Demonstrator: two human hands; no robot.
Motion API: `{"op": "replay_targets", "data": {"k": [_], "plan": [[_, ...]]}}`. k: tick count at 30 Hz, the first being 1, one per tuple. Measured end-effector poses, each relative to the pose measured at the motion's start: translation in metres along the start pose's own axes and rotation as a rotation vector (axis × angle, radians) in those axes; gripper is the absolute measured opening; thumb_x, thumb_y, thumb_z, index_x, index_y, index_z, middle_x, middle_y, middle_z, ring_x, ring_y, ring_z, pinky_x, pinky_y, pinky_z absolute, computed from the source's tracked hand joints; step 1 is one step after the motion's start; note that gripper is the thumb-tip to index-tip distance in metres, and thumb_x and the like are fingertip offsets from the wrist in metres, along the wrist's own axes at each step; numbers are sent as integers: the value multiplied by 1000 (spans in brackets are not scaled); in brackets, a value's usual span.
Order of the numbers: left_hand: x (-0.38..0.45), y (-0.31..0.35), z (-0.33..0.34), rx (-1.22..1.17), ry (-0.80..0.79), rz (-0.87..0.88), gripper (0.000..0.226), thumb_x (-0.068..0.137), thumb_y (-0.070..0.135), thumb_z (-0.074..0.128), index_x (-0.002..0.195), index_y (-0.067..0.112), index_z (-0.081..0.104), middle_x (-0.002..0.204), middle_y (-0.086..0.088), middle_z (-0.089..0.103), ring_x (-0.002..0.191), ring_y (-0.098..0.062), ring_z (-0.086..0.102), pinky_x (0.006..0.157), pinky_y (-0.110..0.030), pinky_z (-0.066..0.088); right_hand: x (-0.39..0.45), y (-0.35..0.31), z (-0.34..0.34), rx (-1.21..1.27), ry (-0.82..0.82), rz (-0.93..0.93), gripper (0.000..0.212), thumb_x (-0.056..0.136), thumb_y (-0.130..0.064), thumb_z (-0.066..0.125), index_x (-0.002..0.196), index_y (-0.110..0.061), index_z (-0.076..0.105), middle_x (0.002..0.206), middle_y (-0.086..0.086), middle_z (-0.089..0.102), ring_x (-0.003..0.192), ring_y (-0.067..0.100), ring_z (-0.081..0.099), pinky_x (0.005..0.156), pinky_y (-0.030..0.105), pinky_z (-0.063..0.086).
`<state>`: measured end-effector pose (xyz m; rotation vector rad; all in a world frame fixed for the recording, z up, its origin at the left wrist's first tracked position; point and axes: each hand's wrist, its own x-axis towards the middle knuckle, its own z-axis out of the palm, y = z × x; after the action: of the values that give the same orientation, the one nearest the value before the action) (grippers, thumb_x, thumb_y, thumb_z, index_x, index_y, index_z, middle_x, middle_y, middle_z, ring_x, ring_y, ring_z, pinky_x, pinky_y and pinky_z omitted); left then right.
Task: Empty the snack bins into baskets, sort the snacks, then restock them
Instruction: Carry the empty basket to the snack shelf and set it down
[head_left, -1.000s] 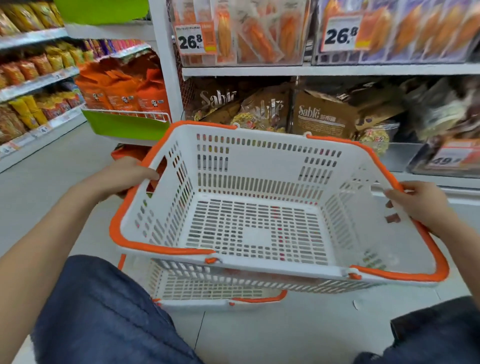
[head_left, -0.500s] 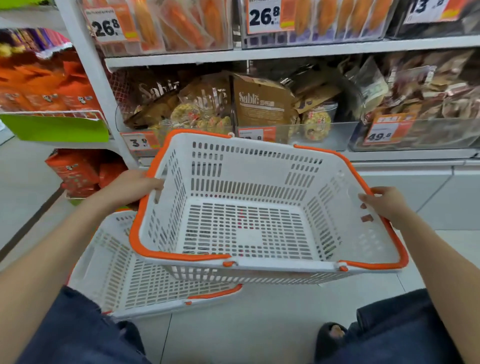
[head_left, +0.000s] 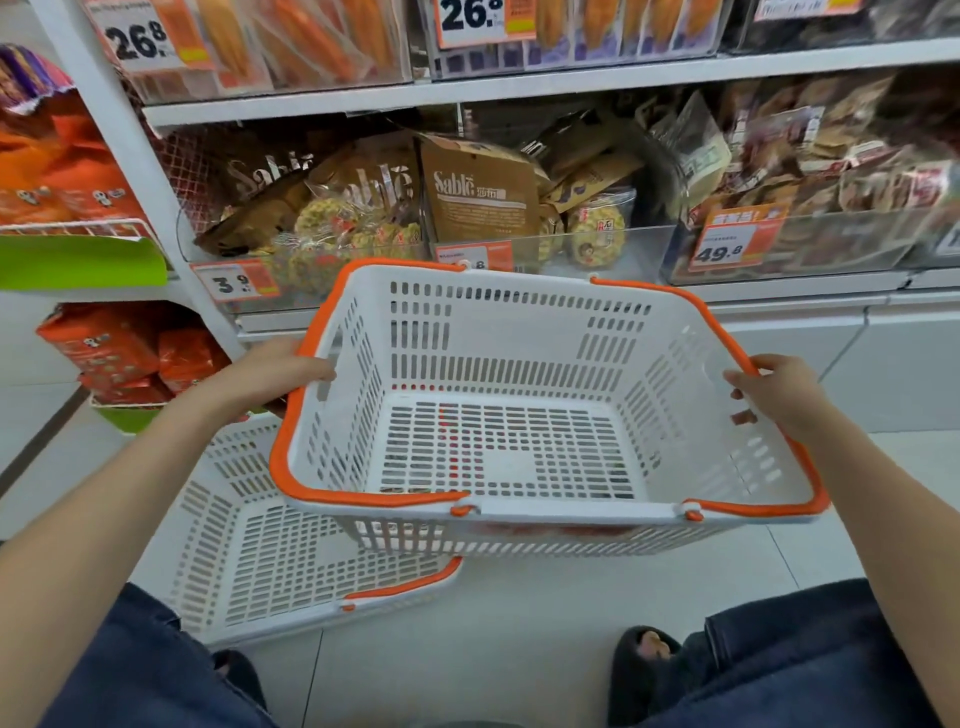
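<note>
I hold an empty white basket (head_left: 519, 358) with orange rim handles in the air in front of the low shelf. My left hand (head_left: 275, 371) grips its left rim and my right hand (head_left: 776, 392) grips its right rim. A second empty white basket (head_left: 270, 561) lies on the floor below and to the left, partly under the held one. Behind the baskets, clear snack bins (head_left: 639, 249) on the shelf hold brown Sablé bags (head_left: 480, 195) and round rice crackers (head_left: 597, 231).
A bin of dark wrapped snacks (head_left: 810, 182) with a 49.8 tag fills the shelf's right. Orange bags (head_left: 67, 171) sit in a green-fronted rack at left. White shelf upright (head_left: 150, 171) stands between them. My knees and a slippered foot (head_left: 644, 660) are on the tiled floor.
The held basket has shifted right and slightly toward the shelf, uncovering more of the floor basket. The view has swung right along the shelf. Both hands keep their grip.
</note>
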<state>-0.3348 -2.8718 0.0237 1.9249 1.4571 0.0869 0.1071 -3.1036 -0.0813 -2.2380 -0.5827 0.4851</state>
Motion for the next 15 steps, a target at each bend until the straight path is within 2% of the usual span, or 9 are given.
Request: {"op": "replay_targets", "data": {"k": [3,7,11,15], "plan": [[2,4,2,50,-59,7,19,85,13,55,100,4,64,77,-16,64,60,-27,57,44,-25,44,2,6,-6,-11,16,14,23,91,-22,61,109,-8,59,84,12,67,55,25,67,60,31,51],[11,13,15,28,-117,1,25,84,13,55,104,1,64,81,-22,69,60,-30,61,46,-27,51,7,14,-19,-27,45,40,33,92,-22,60,119,-4,58,88,14,66,59,27,67,70,40,56],[15,22,25,10,-148,-3,30,84,12,55,106,-6,64,82,-23,68,62,-28,60,46,-27,51,11,16,-33,-44,69,55,34,92,-22,60,121,-5,57,90,13,66,46,17,64,56,31,50],[17,30,30,10,-187,-7,31,83,11,56,107,-7,62,74,-19,62,61,-27,56,46,-27,48,17,22,-37,-36,75,76,33,92,-21,60,120,-4,57,93,14,66,61,26,65,65,36,53]]}}
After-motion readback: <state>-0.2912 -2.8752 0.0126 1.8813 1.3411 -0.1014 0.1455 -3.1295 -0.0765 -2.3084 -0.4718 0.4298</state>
